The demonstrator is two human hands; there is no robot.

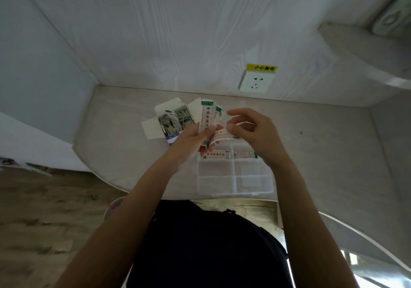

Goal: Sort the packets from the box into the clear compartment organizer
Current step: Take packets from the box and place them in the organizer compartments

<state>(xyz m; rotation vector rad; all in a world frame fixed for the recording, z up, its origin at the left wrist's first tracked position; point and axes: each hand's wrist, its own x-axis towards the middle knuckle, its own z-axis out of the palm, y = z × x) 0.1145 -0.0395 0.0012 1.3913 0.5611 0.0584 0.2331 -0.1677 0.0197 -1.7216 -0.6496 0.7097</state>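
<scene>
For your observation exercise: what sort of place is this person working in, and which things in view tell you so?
Probably a room in a home or dormitory: a built-in desk set in a wood-grain alcove, a wall socket with a yellow label, and bare flooring below.

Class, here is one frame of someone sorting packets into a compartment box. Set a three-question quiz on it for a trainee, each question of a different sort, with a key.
1. True or false: the left hand holds a fan of packets.
2. Where does the open box lie from the clear organizer? A) far left of it B) near right of it C) inside it
3. Fill in: packets already lie in the organizer's ___ row of compartments.

Key: 1 true. 2 A. 3 far; the four nearer compartments look unfilled. The right hand pinches one packet.
</scene>
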